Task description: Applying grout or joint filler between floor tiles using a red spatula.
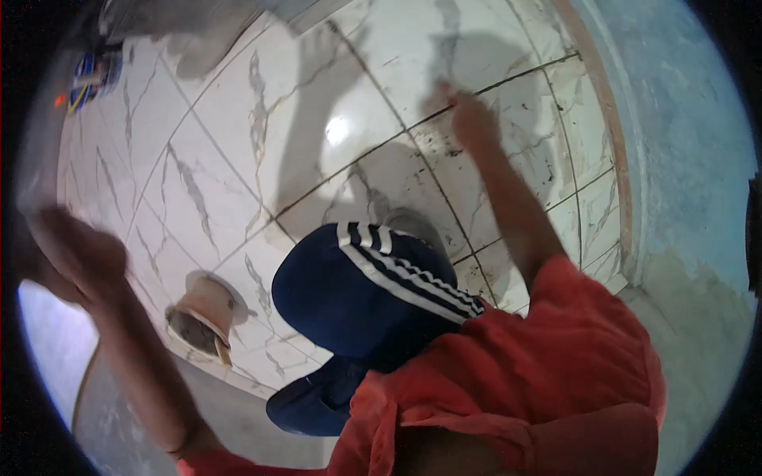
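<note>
My right hand (475, 120) reaches out over the white marble-patterned tiles (357, 103) with its fingers closed at a dark grout line, on something small and blurred that I cannot make out. Dark smudges and crumbs mark the tiles below it. Out at the far left, raised away from my body, my left hand (83, 250) is smeared by motion, and I cannot tell what, if anything, it holds. A small pinkish bucket (202, 305) with grey material and a light stick inside stands on the tiles below and right of that hand.
My bent knee (317, 278) in striped navy trousers is low in the middle. A blue patterned package (95, 75) and a grey object (182, 32) lie at the upper left. A pale blue wall (690, 159) borders the tiles on the right.
</note>
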Available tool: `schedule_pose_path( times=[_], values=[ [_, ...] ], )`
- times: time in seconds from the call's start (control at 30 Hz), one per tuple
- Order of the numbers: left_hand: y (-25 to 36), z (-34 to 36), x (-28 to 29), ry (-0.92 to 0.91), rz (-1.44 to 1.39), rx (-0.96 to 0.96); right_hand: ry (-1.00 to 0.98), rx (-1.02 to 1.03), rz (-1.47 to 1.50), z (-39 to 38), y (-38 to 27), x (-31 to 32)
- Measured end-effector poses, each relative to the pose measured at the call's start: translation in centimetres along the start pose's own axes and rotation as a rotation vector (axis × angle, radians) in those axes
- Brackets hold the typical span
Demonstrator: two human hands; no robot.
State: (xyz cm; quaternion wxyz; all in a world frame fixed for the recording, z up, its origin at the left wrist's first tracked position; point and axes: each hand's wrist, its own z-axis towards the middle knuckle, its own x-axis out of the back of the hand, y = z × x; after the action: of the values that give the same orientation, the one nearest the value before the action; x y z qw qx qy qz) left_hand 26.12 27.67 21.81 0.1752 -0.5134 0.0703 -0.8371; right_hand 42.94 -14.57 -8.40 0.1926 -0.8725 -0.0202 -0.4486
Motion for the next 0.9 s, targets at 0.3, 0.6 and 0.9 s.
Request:
schedule_pose_path(
  times=[0.3, 0.6, 0.9],
  values=[
    [9.3, -33.2, 18.9, -0.331, -0.497, 1.117, -0.020, 0.372, -0.129, -8.8, -5.7, -5.8],
    [18.9, -44.7, 21.5, -0.535, -0.992, 1.318, -0.108, 1.188, -0.444, -1.8, -31.5, -15.9],
    [15.9, -45.9, 26.6, -0.441, -1.518, 1.608, 0.113, 1.237, -0.521, -3.2, -24.7, -22.8]
  ],
)
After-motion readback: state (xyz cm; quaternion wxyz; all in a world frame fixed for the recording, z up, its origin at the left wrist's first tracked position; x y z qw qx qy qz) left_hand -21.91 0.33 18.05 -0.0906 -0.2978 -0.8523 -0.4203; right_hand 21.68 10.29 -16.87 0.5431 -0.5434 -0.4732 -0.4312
